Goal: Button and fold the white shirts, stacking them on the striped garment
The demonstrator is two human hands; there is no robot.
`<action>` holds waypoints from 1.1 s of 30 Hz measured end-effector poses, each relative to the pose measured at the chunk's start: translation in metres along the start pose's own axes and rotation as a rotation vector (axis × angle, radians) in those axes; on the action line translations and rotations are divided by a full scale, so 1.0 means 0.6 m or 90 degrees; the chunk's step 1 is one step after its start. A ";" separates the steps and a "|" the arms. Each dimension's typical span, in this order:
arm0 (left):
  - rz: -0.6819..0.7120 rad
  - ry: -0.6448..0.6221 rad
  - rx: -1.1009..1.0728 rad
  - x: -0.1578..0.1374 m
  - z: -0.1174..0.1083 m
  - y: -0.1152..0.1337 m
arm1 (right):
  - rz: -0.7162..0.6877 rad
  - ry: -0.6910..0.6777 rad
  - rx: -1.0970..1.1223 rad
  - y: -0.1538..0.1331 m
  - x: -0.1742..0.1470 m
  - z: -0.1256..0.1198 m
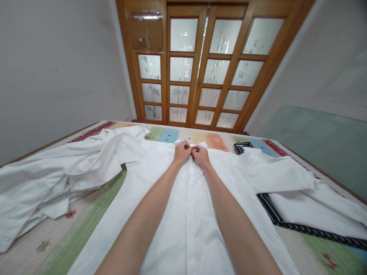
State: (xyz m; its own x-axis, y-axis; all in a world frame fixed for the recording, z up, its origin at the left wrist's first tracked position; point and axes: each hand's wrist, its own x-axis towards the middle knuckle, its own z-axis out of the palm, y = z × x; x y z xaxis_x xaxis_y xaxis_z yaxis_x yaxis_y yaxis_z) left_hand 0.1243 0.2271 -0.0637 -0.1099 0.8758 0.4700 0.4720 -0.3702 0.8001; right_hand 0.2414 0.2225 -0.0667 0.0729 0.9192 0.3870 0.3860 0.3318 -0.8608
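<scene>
A white button-up shirt (164, 229) lies spread out with its front facing up and its collar at the far end. Just below the collar, my left hand (182, 151) pinches the edge of the front placket. My right hand (200, 154) meets it there, thumb and fingers pinched on the other side of the same spot. Whatever small button or hole lies between the fingertips is hidden. Several small buttons run down the placket toward me. The shirt's right-side sleeve (281, 173) stretches out to the right.
White garments (83, 164) are heaped at the left. At the right lies white cloth with a black patterned border (315, 229). Underneath is a patterned bedspread (94, 214). Behind stand wooden doors with glass panes (179, 68); a pale green panel (312, 133) leans at the right wall.
</scene>
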 end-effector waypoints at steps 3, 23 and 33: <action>0.008 -0.009 0.005 0.001 -0.002 -0.002 | 0.024 -0.004 0.016 -0.002 -0.002 0.001; -0.038 -0.026 -0.005 0.004 -0.007 -0.002 | -0.008 0.049 -0.173 0.003 0.001 0.006; -0.039 -0.046 -0.046 0.008 -0.012 -0.012 | -0.014 0.068 -0.203 0.001 -0.001 0.011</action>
State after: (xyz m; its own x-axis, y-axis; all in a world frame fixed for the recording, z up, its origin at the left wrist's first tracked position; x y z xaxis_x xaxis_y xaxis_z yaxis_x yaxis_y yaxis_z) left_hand 0.1141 0.2317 -0.0646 -0.0718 0.9168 0.3928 0.4021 -0.3338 0.8526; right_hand 0.2359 0.2237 -0.0697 0.1506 0.8800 0.4505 0.6556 0.2522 -0.7118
